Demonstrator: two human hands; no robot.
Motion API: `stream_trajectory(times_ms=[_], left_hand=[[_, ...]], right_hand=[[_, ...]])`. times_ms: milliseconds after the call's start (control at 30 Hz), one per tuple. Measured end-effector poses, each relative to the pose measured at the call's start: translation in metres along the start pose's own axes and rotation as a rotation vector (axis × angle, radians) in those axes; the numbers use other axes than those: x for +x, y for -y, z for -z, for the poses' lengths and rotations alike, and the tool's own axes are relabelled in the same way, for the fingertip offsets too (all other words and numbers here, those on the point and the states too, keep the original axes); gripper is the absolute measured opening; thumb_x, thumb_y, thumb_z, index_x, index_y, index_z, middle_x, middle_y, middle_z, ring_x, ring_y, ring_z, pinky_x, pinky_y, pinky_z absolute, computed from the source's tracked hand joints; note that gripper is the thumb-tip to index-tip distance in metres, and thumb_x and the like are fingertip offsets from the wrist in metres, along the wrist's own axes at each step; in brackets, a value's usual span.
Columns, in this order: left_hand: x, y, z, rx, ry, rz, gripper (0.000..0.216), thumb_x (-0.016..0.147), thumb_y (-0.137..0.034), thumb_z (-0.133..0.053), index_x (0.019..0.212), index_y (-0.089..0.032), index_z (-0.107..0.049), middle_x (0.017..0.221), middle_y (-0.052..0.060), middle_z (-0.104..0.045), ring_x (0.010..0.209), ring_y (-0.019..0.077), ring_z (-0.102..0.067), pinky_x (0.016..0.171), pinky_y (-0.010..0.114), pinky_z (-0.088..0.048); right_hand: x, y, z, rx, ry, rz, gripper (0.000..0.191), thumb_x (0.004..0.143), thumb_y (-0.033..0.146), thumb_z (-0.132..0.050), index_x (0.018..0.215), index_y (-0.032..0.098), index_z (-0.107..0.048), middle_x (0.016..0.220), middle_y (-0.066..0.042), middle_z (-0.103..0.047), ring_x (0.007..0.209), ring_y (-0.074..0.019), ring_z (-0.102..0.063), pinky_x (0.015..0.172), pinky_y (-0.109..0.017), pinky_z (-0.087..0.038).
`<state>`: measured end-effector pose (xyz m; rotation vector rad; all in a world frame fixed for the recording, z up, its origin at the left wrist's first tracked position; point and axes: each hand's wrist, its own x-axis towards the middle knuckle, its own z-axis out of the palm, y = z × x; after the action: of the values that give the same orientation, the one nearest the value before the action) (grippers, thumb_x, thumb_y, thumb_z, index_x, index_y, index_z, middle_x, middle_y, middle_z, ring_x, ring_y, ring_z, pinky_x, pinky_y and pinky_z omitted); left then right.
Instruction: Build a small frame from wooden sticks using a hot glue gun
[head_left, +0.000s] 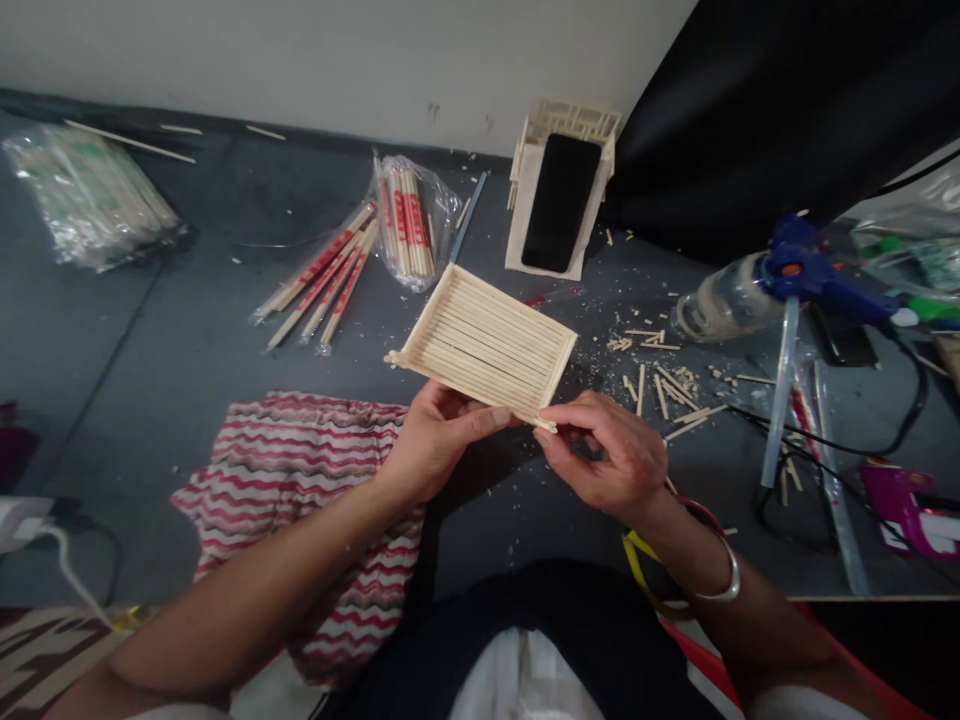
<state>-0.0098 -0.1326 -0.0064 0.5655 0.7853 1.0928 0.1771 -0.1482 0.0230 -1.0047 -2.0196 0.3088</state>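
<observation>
A shallow rectangular tray of pale wooden sticks [487, 340] is held tilted above the table, its slatted floor facing me. My left hand [442, 440] grips its near edge, thumb on the rim and fingers underneath. At the near right corner, my right hand [607, 450] pinches a short stick end [546, 424] between thumb and fingertips. Whether that piece is fixed to the tray, I cannot tell. Another small stick end [394, 357] juts out at the tray's left corner.
Wrapped chopsticks [330, 270] and a bagged bundle [409, 220] lie beyond the tray. A phone [561, 205] leans on a stick stand. At right are cut stick pieces [675, 390], a blue glue gun [817, 270] on a bottle [724, 295] and cables. Striped cloth [300, 480] lies left.
</observation>
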Motion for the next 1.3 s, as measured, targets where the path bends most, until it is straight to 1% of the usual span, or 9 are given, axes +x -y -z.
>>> stream_trajectory(times_ms=[200,500,833,967,1100,1300], left_hand=[[0.0001,-0.0006,-0.0016,-0.036,-0.004,0.0,0.035,0.063,-0.016,-0.096,0.094,-0.018,-0.079,0.091,0.002,-0.083,0.082,0.0174,-0.077,0.077,0.027,-0.065],[0.0007,-0.0018,-0.0026,-0.029,-0.017,0.007,0.036,0.06,-0.018,-0.098,0.091,-0.017,-0.079,0.088,0.003,-0.083,0.079,0.0171,-0.077,0.076,0.027,-0.065],[0.0008,-0.0012,-0.0018,-0.031,-0.007,0.012,0.036,0.061,-0.019,-0.098,0.092,-0.017,-0.08,0.089,0.003,-0.083,0.08,0.017,-0.076,0.076,0.027,-0.065],[0.0009,-0.0009,-0.0024,-0.052,0.001,0.014,0.035,0.062,-0.017,-0.097,0.092,-0.017,-0.08,0.089,0.003,-0.083,0.081,0.0164,-0.077,0.076,0.026,-0.065],[0.0011,-0.0007,-0.0023,-0.059,-0.002,0.007,0.034,0.062,-0.015,-0.097,0.092,-0.018,-0.081,0.089,0.002,-0.083,0.08,0.0155,-0.077,0.076,0.025,-0.065],[0.0009,-0.0014,-0.0019,-0.035,-0.011,0.012,0.036,0.061,-0.019,-0.098,0.093,-0.017,-0.08,0.089,0.002,-0.083,0.08,0.0165,-0.077,0.076,0.026,-0.065]], right_hand=[[0.0003,0.0003,0.0,0.001,0.002,-0.015,0.017,0.091,0.01,-0.067,0.102,0.022,-0.07,0.067,0.004,-0.068,0.055,-0.0102,-0.058,0.054,-0.023,-0.05],[-0.0007,0.0,-0.0005,-0.011,-0.004,-0.009,0.014,0.093,0.011,-0.067,0.102,0.022,-0.068,0.068,0.004,-0.069,0.054,-0.0097,-0.057,0.052,-0.023,-0.047],[-0.001,-0.001,-0.0008,-0.002,0.009,-0.009,0.014,0.092,0.01,-0.067,0.102,0.02,-0.069,0.069,0.003,-0.07,0.056,-0.0093,-0.058,0.053,-0.022,-0.047],[-0.0004,0.0,-0.0007,-0.007,0.009,-0.022,0.014,0.092,0.011,-0.067,0.102,0.021,-0.069,0.068,0.004,-0.069,0.055,-0.0094,-0.057,0.053,-0.022,-0.048],[-0.0004,0.0003,-0.0007,-0.019,0.013,-0.024,0.013,0.093,0.011,-0.067,0.101,0.021,-0.068,0.068,0.004,-0.069,0.055,-0.0092,-0.057,0.052,-0.023,-0.046],[-0.0009,-0.0002,-0.0009,-0.023,0.005,-0.012,0.013,0.093,0.011,-0.067,0.102,0.021,-0.067,0.067,0.004,-0.068,0.055,-0.0094,-0.057,0.052,-0.023,-0.046]])
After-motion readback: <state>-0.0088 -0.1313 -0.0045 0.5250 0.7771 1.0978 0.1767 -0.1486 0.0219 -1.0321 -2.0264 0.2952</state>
